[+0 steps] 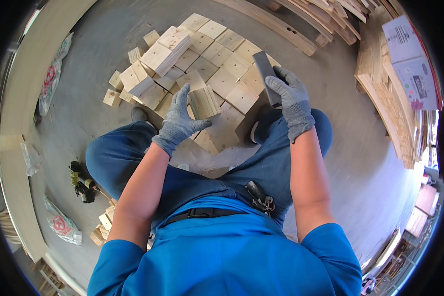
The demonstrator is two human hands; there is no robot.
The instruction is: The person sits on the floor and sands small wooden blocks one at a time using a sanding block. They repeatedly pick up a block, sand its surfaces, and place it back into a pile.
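My left hand (178,120), in a grey knit glove, grips a small square wooden block (204,102) held on edge above my knees. My right hand (289,98), also gloved, holds a dark grey rectangular block (265,71), tilted, just right of the wooden block. Below both hands lies a spread of square pale wooden blocks (221,79) laid flat on the concrete floor, with short stacks (159,56) of the same blocks at its left side. I am seated with blue-trousered legs on either side of the pile.
A nail gun (81,183) lies on the floor at my left, near more small wood offcuts (102,224). Long planks (276,24) lie beyond the blocks. A tall stack of boards (387,93) stands at the right. A curved wooden wall (19,123) and printed sacks (52,81) border the left.
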